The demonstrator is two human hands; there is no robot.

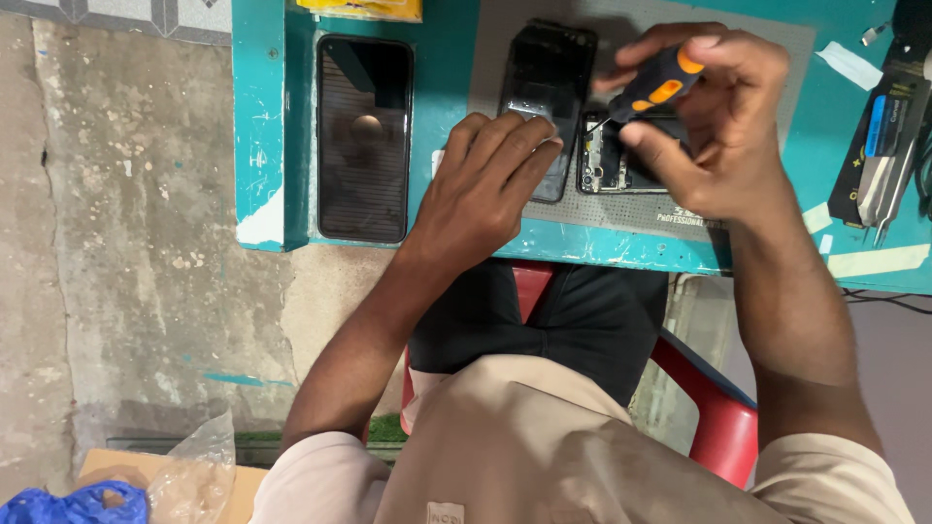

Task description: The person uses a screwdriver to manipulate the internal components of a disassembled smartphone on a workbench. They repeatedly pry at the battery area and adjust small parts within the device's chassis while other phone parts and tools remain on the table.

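right hand (718, 126) grip clamped on screwdriver (652, 85), wrist bent; left hand (485, 184) fingers together, flat on back cover (549, 73).

Right hand (718, 126) covers most of the opened black phone body (607, 160), circuit parts too small to read; black-and-orange screwdriver (655, 82) tip lost in shadow; yellow packet (361, 9) at twelve o'clock cropped; black tool holder (888, 146) at three o'clock cut off

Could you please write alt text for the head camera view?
A seated person's right hand works a black-and-orange screwdriver into an opened phone on a grey mat, while the left hand steadies a black phone part. A detached phone screen lies left on the teal table.
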